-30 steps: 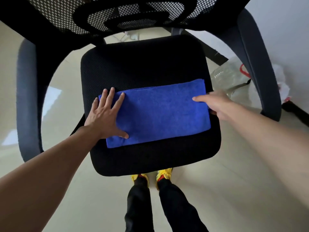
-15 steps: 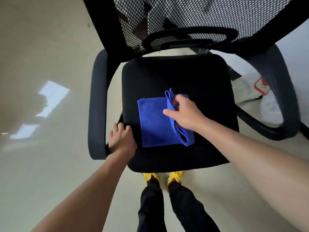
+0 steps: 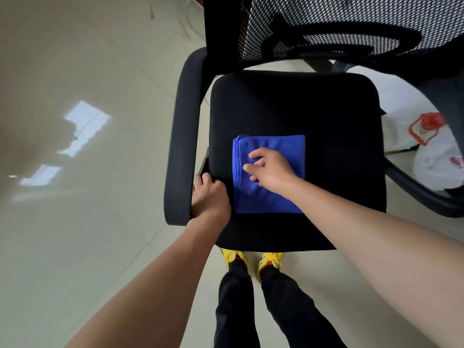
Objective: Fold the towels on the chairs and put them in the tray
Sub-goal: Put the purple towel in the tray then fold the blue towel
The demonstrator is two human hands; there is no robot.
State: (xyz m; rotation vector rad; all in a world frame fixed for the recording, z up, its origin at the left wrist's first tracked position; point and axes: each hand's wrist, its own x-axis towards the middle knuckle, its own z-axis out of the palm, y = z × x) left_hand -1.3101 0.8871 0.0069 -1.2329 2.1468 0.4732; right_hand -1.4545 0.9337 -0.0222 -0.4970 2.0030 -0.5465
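Note:
A blue towel [image 3: 258,202] lies folded into a small square on the left front part of a black office chair seat [image 3: 313,109]. My right hand [image 3: 272,169] rests on top of the towel with its fingers loosely bent, pressing the upper layer down near the stacked edges at the left. My left hand [image 3: 209,194] grips the left edge of the seat beside the towel, fingers curled over the rim and partly hidden. No tray is in view.
The chair's left armrest [image 3: 183,136] stands just left of my left hand, and its mesh backrest [image 3: 351,23] rises at the top. White plastic bags [image 3: 437,156] lie on the floor at the right. My yellow shoes [image 3: 251,259] stand under the seat's front edge.
My right hand folded the towel's right half over to the left and now lies flat on it. My left hand left the towel and took hold of the seat edge.

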